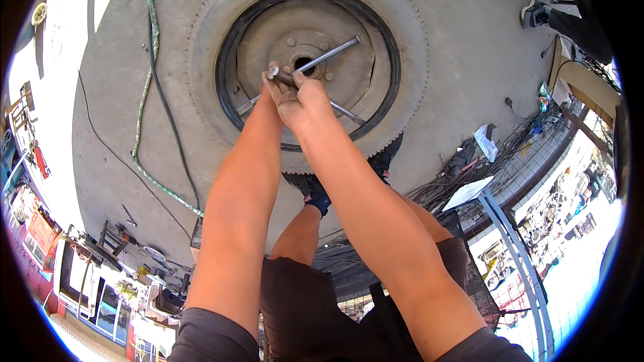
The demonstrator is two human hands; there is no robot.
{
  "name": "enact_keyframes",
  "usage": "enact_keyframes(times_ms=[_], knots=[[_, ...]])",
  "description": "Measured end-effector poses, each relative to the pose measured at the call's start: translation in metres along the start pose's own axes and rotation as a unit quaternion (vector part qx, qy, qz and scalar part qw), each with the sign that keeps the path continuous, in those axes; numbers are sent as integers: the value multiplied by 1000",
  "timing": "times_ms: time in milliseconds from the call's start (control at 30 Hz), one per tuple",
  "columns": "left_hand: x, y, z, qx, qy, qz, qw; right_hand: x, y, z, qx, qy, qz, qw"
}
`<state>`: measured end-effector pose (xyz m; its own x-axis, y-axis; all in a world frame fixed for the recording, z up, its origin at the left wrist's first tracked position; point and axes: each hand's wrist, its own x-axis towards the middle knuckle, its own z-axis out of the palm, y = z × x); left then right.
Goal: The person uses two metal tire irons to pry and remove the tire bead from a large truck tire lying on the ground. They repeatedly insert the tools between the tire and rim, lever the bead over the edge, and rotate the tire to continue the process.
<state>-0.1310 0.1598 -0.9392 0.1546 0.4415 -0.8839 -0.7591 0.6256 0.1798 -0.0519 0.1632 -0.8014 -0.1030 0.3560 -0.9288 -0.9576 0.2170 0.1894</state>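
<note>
Left hand: clasped around the wrench beside the right.
Right hand: gripped the same wrench.
Wrench: cross-shaped, over the hub.
Tyre: flat on the concrete floor.

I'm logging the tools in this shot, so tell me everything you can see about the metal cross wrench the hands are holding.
The cross wrench is a four-armed tool of bare grey metal, looking worn and dull. It lies across the middle of the wheel rim, over the hub hole. One long arm runs up and right, ending near the bolts; the others run down-left and down-right. Both hands grip one arm end together: the left hand and the right hand overlap, hiding the crossing.
</note>
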Motion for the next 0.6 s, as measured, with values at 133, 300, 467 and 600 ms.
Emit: enact_keyframes(times_ms=[133,300,467,600], knots=[[30,3,5,192,187,-44,962,-71,-13,-28,-115,6,59,992],[34,-25,39,183,214,-80,956,-175,-96,-79,-118,156,120,973],[35,-43,56,198,217,-82,952,-227,-150,-106,-279,215,137,926],[34,-68,68,203,238,-71,947,-237,-156,-136,-279,216,168,920]])
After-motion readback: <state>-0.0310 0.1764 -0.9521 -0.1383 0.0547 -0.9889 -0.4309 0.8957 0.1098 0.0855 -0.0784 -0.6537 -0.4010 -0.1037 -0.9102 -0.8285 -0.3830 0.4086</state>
